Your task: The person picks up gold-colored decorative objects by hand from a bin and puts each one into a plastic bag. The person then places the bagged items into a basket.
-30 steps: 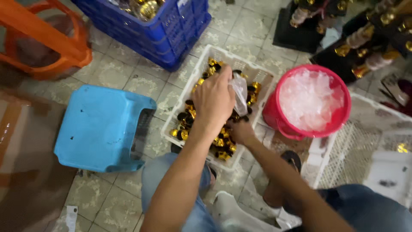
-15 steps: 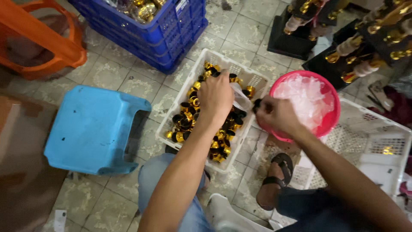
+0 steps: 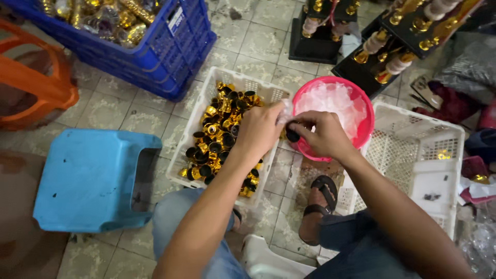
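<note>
Both hands are meeting above the gap between the white crate (image 3: 192, 155) of gold-and-black caps (image 3: 219, 135) and the pink bucket (image 3: 361, 135). Right hand (image 3: 324, 135) is pinching one small dark cap (image 3: 292, 136) between its fingertips. Left hand (image 3: 262, 129) is closing on a clear plastic wrapper (image 3: 285, 109), probably still around the cap. Cap looks light, rigid, glossy and slippery; best gripped across the rim.

Glossy gold caps (image 3: 219, 135), white plastic crate (image 3: 192, 134), clear film (image 3: 285, 109).
</note>
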